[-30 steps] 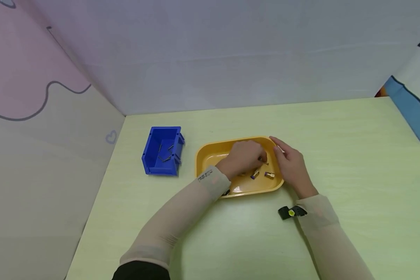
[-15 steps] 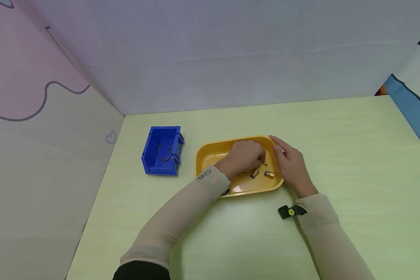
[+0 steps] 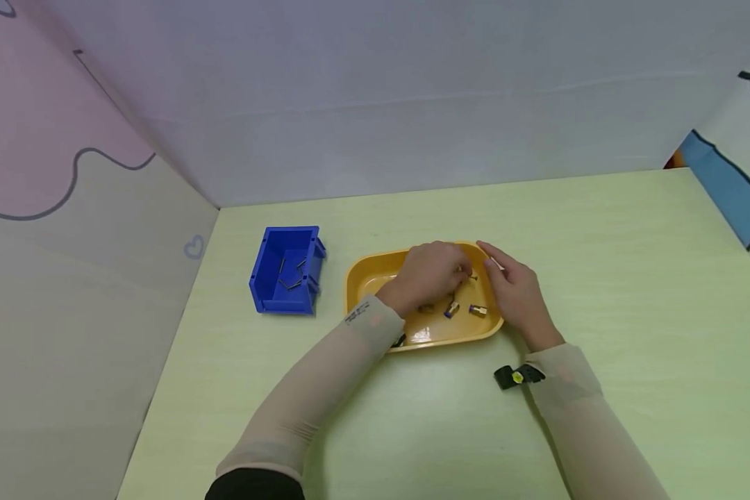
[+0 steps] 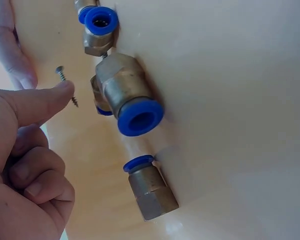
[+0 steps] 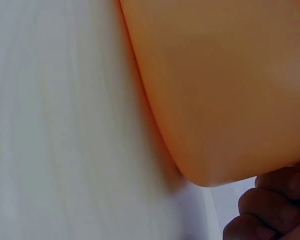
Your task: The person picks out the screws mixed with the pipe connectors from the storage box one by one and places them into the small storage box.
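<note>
My left hand is over the yellow tray, its thumb and forefinger pinching a small screw. In the left wrist view the screw's head points up and its threaded tip shows below the thumb; the other fingers are curled in. Beside the hand lie several brass push-in fittings with blue collars, among them a large-looking one and a separate one. My right hand grips the tray's right end, thumb at the rim and fingers along the outer wall. Its curled fingers show at the tray's edge in the right wrist view.
To the left of the tray stands a blue parts bin with several screws in its bottom. Both rest on a pale green-yellow table, with fabric walls behind and at the sides. A black strap is by the right wrist.
My left hand has risen slightly toward the tray's far side, carrying the pinched screw away from the fittings. My right hand keeps its place on the tray.
</note>
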### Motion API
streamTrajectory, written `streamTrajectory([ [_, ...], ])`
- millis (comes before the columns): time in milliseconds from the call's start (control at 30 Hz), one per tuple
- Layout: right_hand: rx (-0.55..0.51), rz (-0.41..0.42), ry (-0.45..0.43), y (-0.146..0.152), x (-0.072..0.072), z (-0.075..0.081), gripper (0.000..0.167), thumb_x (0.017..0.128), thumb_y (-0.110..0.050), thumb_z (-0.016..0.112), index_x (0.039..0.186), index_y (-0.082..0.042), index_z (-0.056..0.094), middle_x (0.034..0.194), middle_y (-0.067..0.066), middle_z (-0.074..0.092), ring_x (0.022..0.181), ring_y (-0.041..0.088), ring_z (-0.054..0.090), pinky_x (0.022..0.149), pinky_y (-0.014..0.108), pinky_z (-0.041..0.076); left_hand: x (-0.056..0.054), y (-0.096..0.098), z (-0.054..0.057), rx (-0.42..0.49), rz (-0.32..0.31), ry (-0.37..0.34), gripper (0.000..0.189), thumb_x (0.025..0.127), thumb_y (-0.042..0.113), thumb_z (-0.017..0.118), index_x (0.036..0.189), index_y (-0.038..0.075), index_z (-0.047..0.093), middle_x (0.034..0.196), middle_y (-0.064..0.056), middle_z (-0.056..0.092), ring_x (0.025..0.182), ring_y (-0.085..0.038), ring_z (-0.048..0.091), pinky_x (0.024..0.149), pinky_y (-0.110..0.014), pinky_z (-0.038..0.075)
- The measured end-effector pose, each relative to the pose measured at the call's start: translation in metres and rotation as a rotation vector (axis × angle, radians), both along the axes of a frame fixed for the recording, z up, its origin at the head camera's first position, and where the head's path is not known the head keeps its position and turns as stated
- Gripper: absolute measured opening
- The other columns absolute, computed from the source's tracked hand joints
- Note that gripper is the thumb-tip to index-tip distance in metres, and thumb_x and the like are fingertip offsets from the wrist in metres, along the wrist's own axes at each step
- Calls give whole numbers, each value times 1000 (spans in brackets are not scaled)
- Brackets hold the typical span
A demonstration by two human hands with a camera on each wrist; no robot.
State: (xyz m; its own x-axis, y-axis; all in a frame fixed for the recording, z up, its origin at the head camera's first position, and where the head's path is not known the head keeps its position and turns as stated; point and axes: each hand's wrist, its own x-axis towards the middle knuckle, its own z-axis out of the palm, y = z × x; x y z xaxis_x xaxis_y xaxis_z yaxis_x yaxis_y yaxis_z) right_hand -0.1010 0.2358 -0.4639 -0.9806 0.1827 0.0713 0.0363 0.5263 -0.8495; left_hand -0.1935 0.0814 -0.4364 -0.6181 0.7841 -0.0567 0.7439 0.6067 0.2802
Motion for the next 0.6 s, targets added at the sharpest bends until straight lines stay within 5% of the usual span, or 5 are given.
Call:
streamTrajectory([
  [600, 13, -4, 2, 0, -1, -2, 42, 108, -32, 43, 145, -16, 54, 54, -1, 37, 46, 13, 39, 48, 24, 38, -1, -3, 6, 27, 46, -27, 18, 100, 34, 61, 107, 28, 76, 96, 13, 63, 73, -5, 53, 61, -22, 44],
])
